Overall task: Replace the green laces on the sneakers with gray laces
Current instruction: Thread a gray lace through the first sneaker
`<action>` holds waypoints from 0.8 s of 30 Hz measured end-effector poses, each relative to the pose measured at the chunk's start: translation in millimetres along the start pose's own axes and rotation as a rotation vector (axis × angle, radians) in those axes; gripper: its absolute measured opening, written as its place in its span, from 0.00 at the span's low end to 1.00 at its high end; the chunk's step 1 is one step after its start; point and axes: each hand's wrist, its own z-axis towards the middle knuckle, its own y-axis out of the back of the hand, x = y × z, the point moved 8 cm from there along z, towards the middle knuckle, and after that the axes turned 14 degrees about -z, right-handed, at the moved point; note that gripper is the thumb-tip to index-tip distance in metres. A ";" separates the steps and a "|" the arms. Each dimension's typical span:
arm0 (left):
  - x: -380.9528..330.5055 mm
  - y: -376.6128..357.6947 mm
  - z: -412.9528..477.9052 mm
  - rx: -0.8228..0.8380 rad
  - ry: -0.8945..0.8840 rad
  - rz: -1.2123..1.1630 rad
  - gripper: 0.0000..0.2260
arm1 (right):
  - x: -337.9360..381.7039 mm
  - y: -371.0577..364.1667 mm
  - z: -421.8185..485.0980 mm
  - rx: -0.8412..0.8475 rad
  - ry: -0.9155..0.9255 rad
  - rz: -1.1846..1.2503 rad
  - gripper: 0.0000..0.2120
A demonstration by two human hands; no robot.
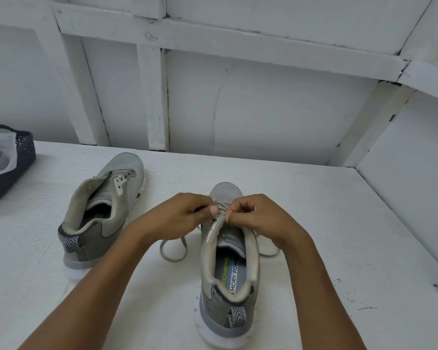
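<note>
**Lacing at the worktop: items as they lie**

**Surroundings.** White painted worktop (339, 223), rough and scuffed, with dark chips along its right edge. Behind it, a white board wall (263, 104) crossed by battens. At the far left edge, a dark perforated basket (25, 157) holding a translucent white bag (0, 147); I cannot make out what is in the bag. Nothing lies between me and the shoes except my own forearms, which cover part of the lace and the worktop.

**Near sneaker (229, 271).** It stands on its sole in front of me, right of centre. Gray mesh toe, smoother gray-beige panels, padded collar, thick white sole, and a chevron-striped pull tab at the heel. The printed insole shows inside. Its long axis runs straight away from me, with the heel nearest and the toe toward the wall.

**Gray lace (221, 206).** Flat woven tape, crossed over the front eyelets. Its slack loops lie on the worktop on both sides of the shoe.

**Left hand (185, 214).** Fingers curled, with thumb and fingertips pinching the lace at the left eyelet row.

**Right hand (258, 215).** Fingers curled, pinching the lace at the right eyelet row, almost touching my left.

**Second sneaker (106, 198).** Same make, well to the left. Its heel is toward me and its toe angles away and to the right.
</note>
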 end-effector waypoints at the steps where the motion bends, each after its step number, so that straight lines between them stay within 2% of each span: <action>1: 0.1 1.1 -0.6 0.003 0.003 -0.065 0.09 | -0.9 0.1 0.6 -0.005 -0.009 0.000 0.04; 3: -2.3 1.9 -1.7 0.023 -0.002 -0.171 0.06 | -1.7 0.4 1.4 -0.017 -0.007 0.002 0.03; 7: -7.6 5.8 -1.2 0.009 -0.043 -0.208 0.02 | 1.1 1.9 -0.7 -0.020 0.061 0.037 0.03; 13: -4.5 5.6 1.5 0.012 -0.059 -0.093 0.01 | 2.1 4.2 -3.3 -0.051 0.128 0.021 0.02; 17: -10.2 5.8 0.5 0.034 -0.104 -0.102 0.06 | 3.2 4.3 -3.9 -0.032 0.139 -0.020 0.03; 24: -14.6 8.5 6.4 0.031 -0.084 0.010 0.04 | 4.5 5.3 -2.1 -0.014 0.120 -0.018 0.07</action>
